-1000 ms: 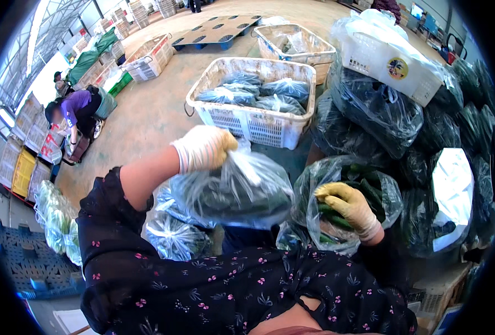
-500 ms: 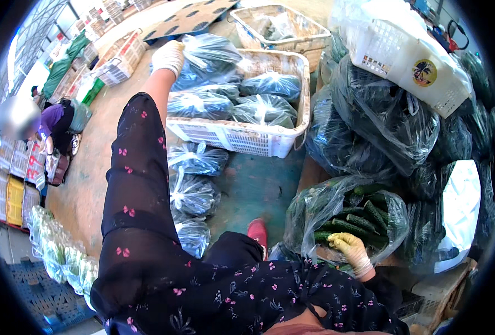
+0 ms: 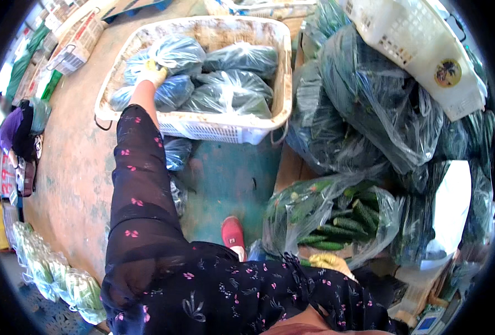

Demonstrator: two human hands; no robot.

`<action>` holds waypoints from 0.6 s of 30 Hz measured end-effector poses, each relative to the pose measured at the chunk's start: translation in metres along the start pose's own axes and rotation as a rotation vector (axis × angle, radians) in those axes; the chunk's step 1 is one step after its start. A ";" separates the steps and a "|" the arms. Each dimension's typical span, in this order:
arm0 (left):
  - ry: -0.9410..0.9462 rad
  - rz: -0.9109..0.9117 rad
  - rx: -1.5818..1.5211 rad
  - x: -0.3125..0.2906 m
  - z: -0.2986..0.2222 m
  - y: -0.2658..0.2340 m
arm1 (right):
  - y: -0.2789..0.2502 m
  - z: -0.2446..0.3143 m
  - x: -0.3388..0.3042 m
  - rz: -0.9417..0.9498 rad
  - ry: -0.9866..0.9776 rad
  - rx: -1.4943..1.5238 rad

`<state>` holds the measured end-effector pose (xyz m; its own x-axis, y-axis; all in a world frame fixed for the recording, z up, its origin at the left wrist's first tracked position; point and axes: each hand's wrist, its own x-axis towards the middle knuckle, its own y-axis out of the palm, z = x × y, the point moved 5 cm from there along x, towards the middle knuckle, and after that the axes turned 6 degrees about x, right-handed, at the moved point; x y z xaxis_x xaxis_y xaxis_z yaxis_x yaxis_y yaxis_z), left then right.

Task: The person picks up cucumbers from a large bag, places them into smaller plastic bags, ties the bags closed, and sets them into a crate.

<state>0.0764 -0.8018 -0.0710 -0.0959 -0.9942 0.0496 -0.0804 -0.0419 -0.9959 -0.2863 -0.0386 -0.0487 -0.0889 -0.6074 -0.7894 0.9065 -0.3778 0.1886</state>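
Note:
My left hand (image 3: 154, 73), in a white and yellow glove, is closed on the gathered top of a clear plastic bag of dark green vegetables, likely cucumbers (image 3: 176, 51). That bag rests at the left in a dirt-stained white crate (image 3: 242, 133), partly over another bag (image 3: 175, 92). Two more tied bags lie in the crate's right half. Low at the right, my gloved right hand (image 3: 330, 262) lies by the near edge of an open plastic bag of cucumbers (image 3: 348, 223); its fingers look stretched out, holding nothing visible. My blouse partly covers that hand.
Large filled plastic bags (image 3: 364, 106) are heaped at the right beneath a tilted white basket (image 3: 415, 44). Bagged pale green vegetables (image 3: 58, 273) line the lower left. A person in purple (image 3: 10, 134) bends at the far left. Tied bags (image 3: 178, 153) stand under my left arm.
My left hand has brought the bag from the crate's far left side into the crate. My right hand has drawn back toward my body, off the cucumbers. The view has shifted.

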 end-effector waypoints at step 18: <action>0.693 -0.025 0.525 -0.189 -0.038 0.004 | -0.059 -0.006 -0.068 -0.263 -0.434 -0.586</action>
<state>0.0569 -0.6107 -0.0819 -0.6967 -0.7146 -0.0628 0.3607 -0.2732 -0.8918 -0.3309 0.0290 -0.0094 -0.3755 -0.8143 -0.4427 0.8929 -0.1897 -0.4084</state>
